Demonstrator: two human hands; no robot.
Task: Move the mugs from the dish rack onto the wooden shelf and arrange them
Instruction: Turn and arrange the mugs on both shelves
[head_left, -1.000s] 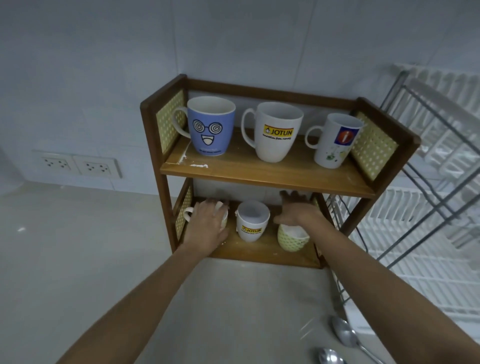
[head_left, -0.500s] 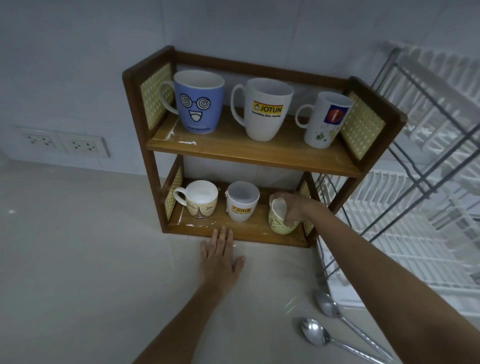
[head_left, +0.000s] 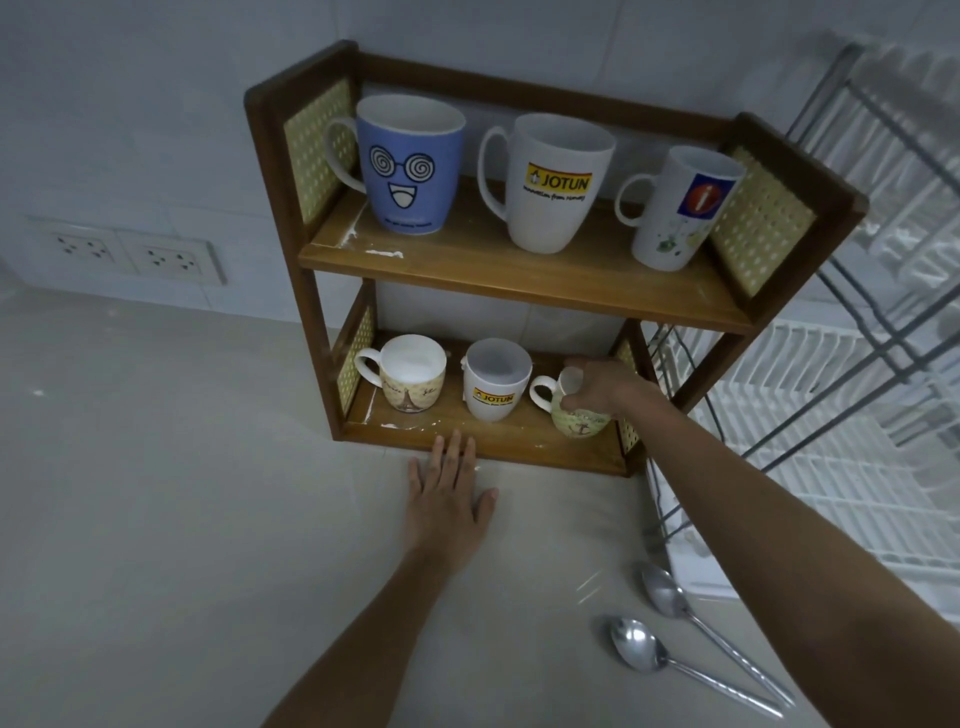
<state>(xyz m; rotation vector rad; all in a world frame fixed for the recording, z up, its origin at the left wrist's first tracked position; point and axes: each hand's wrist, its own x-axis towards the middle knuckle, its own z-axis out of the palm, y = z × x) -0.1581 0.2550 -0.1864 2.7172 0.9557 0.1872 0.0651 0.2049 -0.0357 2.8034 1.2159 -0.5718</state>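
The wooden shelf (head_left: 519, 273) stands on the counter against the wall. Its top board carries a blue face mug (head_left: 410, 166), a big white Jotun mug (head_left: 550, 182) and a white mug with a red-blue badge (head_left: 680, 208). On the bottom board stand a cream Eiffel-tower mug (head_left: 410, 382), a small white Jotun mug (head_left: 493, 387) and a green patterned mug (head_left: 574, 418). My right hand (head_left: 597, 387) grips the green mug's rim from above; its handle points left. My left hand (head_left: 447, 493) lies flat and open on the counter, fingertips at the shelf's front edge.
A white-and-wire dish rack (head_left: 831, 415) fills the right side, close beside the shelf. Two metal spoons (head_left: 675, 660) lie on the counter at the lower right. Wall sockets (head_left: 130, 254) sit at the left.
My left hand let go of the cream mug and came down flat onto the counter. My right hand closed on the green mug, whose handle now points left.
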